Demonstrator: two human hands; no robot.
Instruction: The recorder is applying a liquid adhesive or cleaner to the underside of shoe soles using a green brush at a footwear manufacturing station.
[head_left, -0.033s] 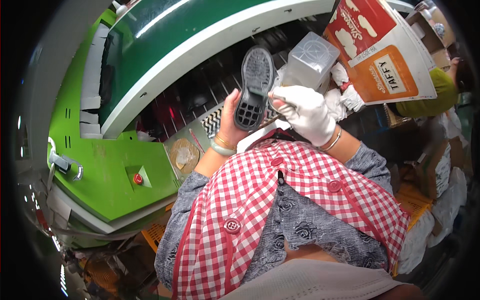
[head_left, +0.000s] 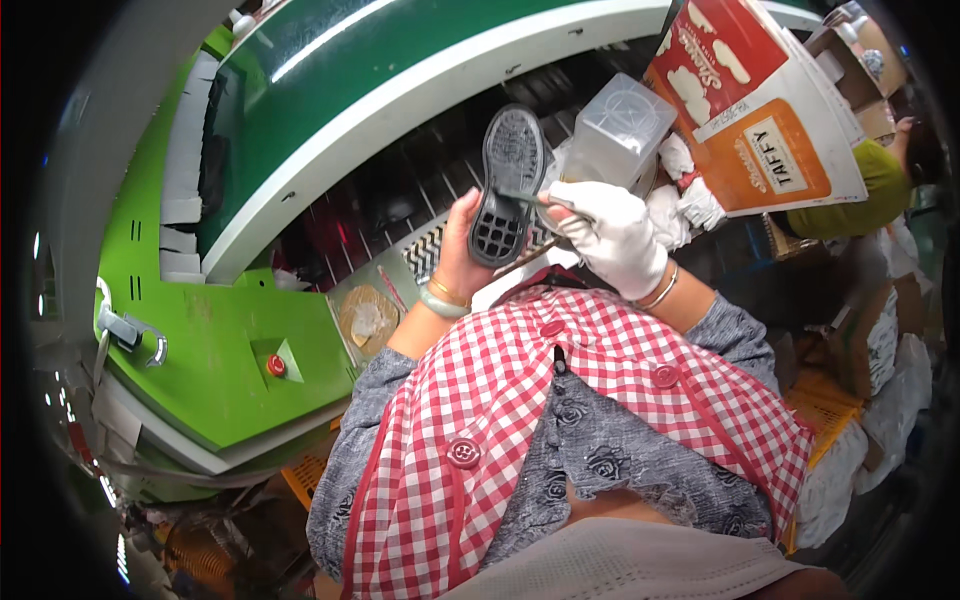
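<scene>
My left hand (head_left: 462,250), bare and with bangles at the wrist, grips a black shoe sole (head_left: 512,150) by its left edge near the heel. The sole stands tilted, its inner side toward me, with a grid of square hollows at the heel. My right hand (head_left: 615,235), in a white glove with bare fingertips, is closed in a pinch on a slim brush-like tool (head_left: 522,197). Its dark tip reaches the middle of the sole, just above the hollows. Most of its handle is hidden by my fingers, so its exact kind is unclear.
Beyond the sole runs a dark slatted conveyor (head_left: 385,195) beside a green-and-white machine (head_left: 430,70). A clear plastic box (head_left: 620,125), crumpled white paper (head_left: 700,205) and printed cartons (head_left: 775,150) stand to the right. A red button (head_left: 276,366) sits on the green panel. Another person's green sleeve (head_left: 865,195) shows at far right.
The sole and both hands sit slightly lower in the picture. The tool's tip lies a little higher on the sole relative to the hollows; both grips are unchanged.
</scene>
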